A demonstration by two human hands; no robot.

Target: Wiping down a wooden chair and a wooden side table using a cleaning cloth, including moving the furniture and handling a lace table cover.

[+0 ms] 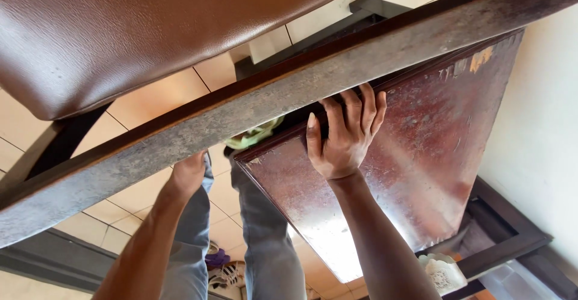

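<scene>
Overhead, the right hand (344, 136) grips the far edge of the reddish-brown tabletop (409, 155), fingers curled over it; the left hand (188, 173) reaches under the grey wooden rail (253, 104) — its grip hidden; a green cloth (253, 135) sits between.

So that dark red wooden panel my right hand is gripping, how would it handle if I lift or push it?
The red panel looks rigid and probably heavy: it's broad, flat and solid-looking. Its glossy, worn face may be slippery, so the right hand curling over its edge seems sensible. Being so wide, it may swing or tip.
</scene>
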